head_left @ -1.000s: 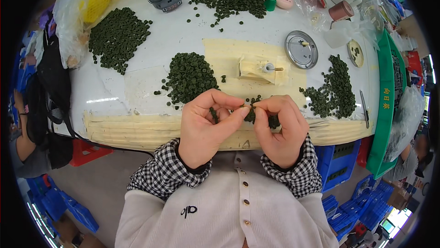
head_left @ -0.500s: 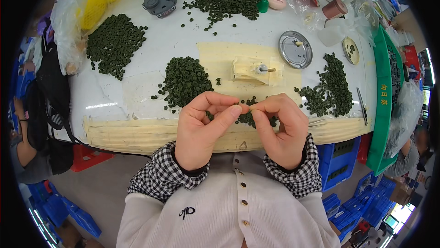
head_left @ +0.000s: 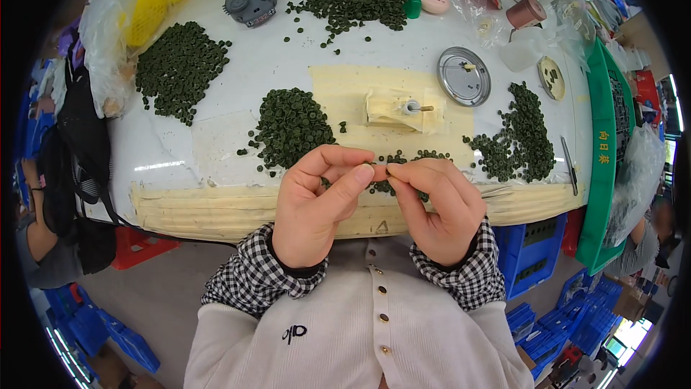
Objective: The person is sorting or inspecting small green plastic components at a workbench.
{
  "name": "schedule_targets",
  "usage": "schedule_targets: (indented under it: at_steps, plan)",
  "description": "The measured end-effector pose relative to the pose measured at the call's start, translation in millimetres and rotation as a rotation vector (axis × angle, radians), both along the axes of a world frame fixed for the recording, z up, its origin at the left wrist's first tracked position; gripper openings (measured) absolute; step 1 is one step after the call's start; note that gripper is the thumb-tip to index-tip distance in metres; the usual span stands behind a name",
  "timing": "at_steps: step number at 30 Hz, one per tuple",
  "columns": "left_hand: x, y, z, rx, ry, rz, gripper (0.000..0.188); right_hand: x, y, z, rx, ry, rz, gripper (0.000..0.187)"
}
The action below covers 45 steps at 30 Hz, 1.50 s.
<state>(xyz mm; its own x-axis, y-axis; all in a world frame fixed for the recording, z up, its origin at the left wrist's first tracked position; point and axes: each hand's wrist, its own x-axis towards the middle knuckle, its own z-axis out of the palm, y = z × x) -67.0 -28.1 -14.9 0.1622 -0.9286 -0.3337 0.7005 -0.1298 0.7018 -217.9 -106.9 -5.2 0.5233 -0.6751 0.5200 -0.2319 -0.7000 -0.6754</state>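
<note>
Above the table's near edge, my left hand (head_left: 314,198) is closed in a pinch, thumb against forefinger, on a small dark green round part (head_left: 371,164). Just beside it, my right hand (head_left: 443,205) pinches another tiny dark green part (head_left: 389,170); the fingertips cover most of both. Under and behind the fingers lies a loose scatter of the same parts (head_left: 383,186). A bigger heap of small green wheel-like discs (head_left: 291,126) sits left of centre. Straight ahead stands a tape-wrapped block (head_left: 392,119) with a white tube and thin brown stick on it.
More green heaps lie at far left (head_left: 180,72), at the back (head_left: 356,4) and on the right (head_left: 522,137). Beyond are a grey model turret (head_left: 248,2) and a round metal lid (head_left: 464,87). A thin pointed tool (head_left: 568,166) lies near a green tray (head_left: 599,173).
My right fingers have shifted slightly left and turned, and a dark part now shows at their tips. My left hand has barely moved, its pinch still closed.
</note>
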Motion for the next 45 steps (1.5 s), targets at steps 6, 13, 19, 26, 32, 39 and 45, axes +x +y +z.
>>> schedule_targets:
  at_steps: [6,13,19,26,32,39,45]
  plan:
    - [0.3,0.0,-0.5,0.002,0.026,-0.013,0.016,-1.7,-0.2,4.5,0.099,-0.018,0.021,0.021]
    - [3.8,-0.4,-3.2,-0.007,0.126,-0.090,0.017,-4.1,-0.4,8.1,0.181,-0.056,0.049,0.018]
    - [2.9,-0.4,-3.0,0.003,0.151,-0.085,0.017,-4.9,-2.0,10.2,0.174,-0.047,0.054,0.021]
    - [2.2,0.3,-5.6,0.000,0.140,-0.107,0.017,-7.5,-5.9,8.0,0.126,-0.020,0.106,0.022]
    - [1.4,-0.1,-1.5,-0.027,0.061,-0.046,0.016,-8.8,-5.2,10.1,0.120,-0.009,0.048,0.017]
    - [0.2,2.3,-1.1,-0.052,-0.012,-0.061,0.015,-8.4,-4.3,12.6,0.168,-0.024,0.045,0.014]
    - [-2.3,6.1,3.7,-0.146,-0.354,-0.008,0.016,-4.8,0.0,14.2,0.361,-0.037,0.026,0.011]
